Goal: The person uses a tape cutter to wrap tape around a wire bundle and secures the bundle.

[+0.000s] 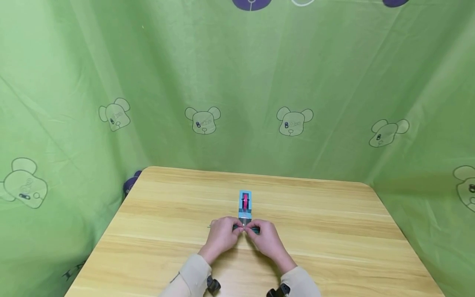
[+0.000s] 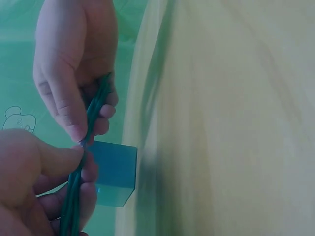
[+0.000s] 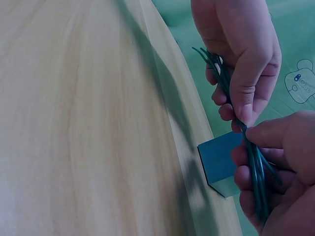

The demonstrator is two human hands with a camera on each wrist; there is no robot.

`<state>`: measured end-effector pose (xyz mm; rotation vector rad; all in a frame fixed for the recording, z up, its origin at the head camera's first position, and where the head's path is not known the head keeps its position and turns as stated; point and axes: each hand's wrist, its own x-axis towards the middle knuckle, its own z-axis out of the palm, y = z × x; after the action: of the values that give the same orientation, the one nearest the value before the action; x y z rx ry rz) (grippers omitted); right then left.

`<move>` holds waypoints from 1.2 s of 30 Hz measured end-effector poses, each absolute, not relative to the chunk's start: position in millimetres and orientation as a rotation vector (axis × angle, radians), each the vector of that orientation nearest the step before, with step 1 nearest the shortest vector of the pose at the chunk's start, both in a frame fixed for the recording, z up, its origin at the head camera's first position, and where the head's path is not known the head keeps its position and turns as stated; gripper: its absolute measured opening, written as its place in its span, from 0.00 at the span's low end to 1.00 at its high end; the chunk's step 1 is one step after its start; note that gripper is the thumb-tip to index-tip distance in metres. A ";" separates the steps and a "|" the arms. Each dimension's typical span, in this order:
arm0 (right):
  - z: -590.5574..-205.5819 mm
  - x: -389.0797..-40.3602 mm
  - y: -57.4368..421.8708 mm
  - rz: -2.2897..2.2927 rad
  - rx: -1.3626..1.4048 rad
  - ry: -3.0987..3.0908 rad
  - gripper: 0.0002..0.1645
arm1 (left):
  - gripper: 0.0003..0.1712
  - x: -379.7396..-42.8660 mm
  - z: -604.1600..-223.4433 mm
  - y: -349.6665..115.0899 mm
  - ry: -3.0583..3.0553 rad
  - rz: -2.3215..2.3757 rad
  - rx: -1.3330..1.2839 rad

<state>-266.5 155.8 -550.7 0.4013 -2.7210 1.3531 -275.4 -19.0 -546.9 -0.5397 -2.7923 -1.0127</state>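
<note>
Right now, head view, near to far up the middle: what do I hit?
Beige sleeves → left hand and right hand, side by side → blue tape dispenser → table's far edge → green curtain.

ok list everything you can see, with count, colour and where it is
strand bundle: 1, dark green, held between both hands; strands too tangled to count
tape dispenser: 1, blue, on the table just beyond the hands
roll: 1, pinkish red, inside the dispenser
table: 1, light wood, under the dispenser
curtain: green, behind and beside the table
outlined bear heads: 6 in the head view, dark outlines, printed on the curtain
purple prints: at least 3, partly visible, on the curtain
wrist devices: 2, black, one at each wrist
sleeves: 2, beige, on the forearms
left hand: 1, bare, pinching the bundle
right hand: 1, bare, pinching the bundle
</note>
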 end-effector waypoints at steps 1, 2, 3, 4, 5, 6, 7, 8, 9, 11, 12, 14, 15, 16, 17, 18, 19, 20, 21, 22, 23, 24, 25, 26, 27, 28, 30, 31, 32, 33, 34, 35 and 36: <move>-551.0 -266.7 155.4 1.356 0.395 -2.718 0.05 | 0.02 -275.3 -546.1 -19.2 -2.806 -1.006 -0.543; -551.3 -266.8 155.0 1.361 0.389 -2.712 0.05 | 0.02 -275.1 -544.9 -19.4 -2.822 -0.996 -0.547; -551.7 -266.9 154.7 1.362 0.384 -2.708 0.05 | 0.02 -275.2 -543.8 -19.7 -2.835 -0.985 -0.554; -552.1 -266.9 154.4 1.364 0.381 -2.702 0.05 | 0.03 -275.4 -542.8 -20.1 -2.848 -0.973 -0.564; -552.6 -267.1 154.1 1.369 0.371 -2.698 0.04 | 0.03 -275.6 -541.4 -20.5 -2.863 -0.965 -0.571; -552.9 -267.1 153.8 1.377 0.362 -2.694 0.03 | 0.04 -276.3 -540.5 -20.9 -2.873 -0.956 -0.582; -553.2 -267.1 153.6 1.383 0.355 -2.689 0.03 | 0.06 -276.9 -539.5 -21.3 -2.888 -0.943 -0.593; -553.4 -267.0 153.3 1.390 0.349 -2.684 0.03 | 0.07 -277.7 -538.7 -21.7 -2.898 -0.930 -0.606; -553.6 -266.8 153.1 1.390 0.345 -2.680 0.03 | 0.09 -278.7 -538.5 -22.1 -2.907 -0.916 -0.618; -553.6 -266.1 152.6 1.400 0.332 -2.673 0.05 | 0.12 -280.4 -537.8 -22.6 -2.928 -0.892 -0.635; -553.5 -265.9 152.4 1.401 0.330 -2.669 0.06 | 0.14 -281.2 -537.8 -22.8 -2.931 -0.878 -0.647; -553.9 -265.4 152.1 1.393 0.334 -2.663 0.06 | 0.16 -282.4 -538.0 -23.2 -2.943 -0.859 -0.662; -554.4 -265.2 151.9 1.384 0.336 -2.661 0.06 | 0.16 -283.0 -538.4 -23.3 -2.949 -0.852 -0.666; -554.8 -265.1 151.8 1.379 0.336 -2.659 0.06 | 0.17 -283.5 -538.8 -23.3 -2.954 -0.848 -0.670; -555.3 -265.0 151.8 1.375 0.337 -2.655 0.06 | 0.17 -284.0 -539.2 -23.6 -2.958 -0.847 -0.677; -556.0 -264.9 151.7 1.366 0.338 -2.652 0.06 | 0.16 -284.7 -540.1 -23.6 -2.963 -0.845 -0.682; -556.4 -264.8 151.7 1.361 0.335 -2.651 0.06 | 0.16 -285.3 -540.9 -23.6 -2.968 -0.843 -0.687; -556.9 -264.7 151.7 1.356 0.332 -2.650 0.07 | 0.16 -286.0 -541.8 -23.7 -2.969 -0.838 -0.696; -557.2 -264.6 151.7 1.352 0.328 -2.648 0.07 | 0.15 -286.6 -542.5 -23.8 -2.967 -0.835 -0.705; -557.5 -264.4 151.6 1.351 0.326 -2.645 0.07 | 0.14 -287.2 -543.0 -23.9 -2.960 -0.833 -0.714; -557.8 -264.5 151.6 1.349 0.322 -2.642 0.07 | 0.13 -287.8 -543.1 -24.1 -2.952 -0.833 -0.723; -557.9 -264.5 151.5 1.351 0.316 -2.637 0.07 | 0.13 -288.3 -543.1 -24.2 -2.945 -0.833 -0.730; -558.0 -264.6 151.3 1.353 0.312 -2.633 0.08 | 0.12 -288.8 -543.1 -24.4 -2.934 -0.840 -0.735; -558.1 -264.7 151.1 1.356 0.310 -2.627 0.08 | 0.11 -289.3 -542.7 -24.6 -2.926 -0.849 -0.737; -557.8 -264.9 150.8 1.357 0.310 -2.620 0.09 | 0.11 -289.7 -542.4 -24.6 -2.918 -0.861 -0.736; -557.5 -265.1 150.6 1.360 0.310 -2.615 0.09 | 0.10 -289.9 -542.3 -24.7 -2.910 -0.872 -0.733; -556.3 -265.3 150.1 1.369 0.304 -2.613 0.10 | 0.09 -290.1 -542.1 -24.7 -2.896 -0.893 -0.726; -555.7 -265.4 150.0 1.375 0.303 -2.613 0.10 | 0.08 -290.1 -542.2 -24.7 -2.890 -0.900 -0.723; -555.0 -265.4 149.9 1.379 0.303 -2.613 0.10 | 0.08 -290.1 -542.2 -24.6 -2.882 -0.902 -0.720; -554.8 -265.9 150.0 1.379 0.305 -2.615 0.10 | 0.08 -290.0 -542.3 -24.6 -2.875 -0.904 -0.717; -554.4 -266.1 150.1 1.386 0.305 -2.615 0.10 | 0.07 -290.1 -542.4 -24.6 -2.869 -0.906 -0.711; -554.1 -266.5 150.3 1.390 0.307 -2.614 0.10 | 0.07 -290.0 -542.4 -24.6 -2.862 -0.908 -0.710; -553.9 -267.0 150.5 1.395 0.309 -2.611 0.10 | 0.06 -290.1 -542.5 -24.7 -2.857 -0.909 -0.706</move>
<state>-267.0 150.5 -553.9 0.3095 -2.6114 1.3950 -290.1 -24.7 -542.5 -0.7062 -2.8568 -0.9093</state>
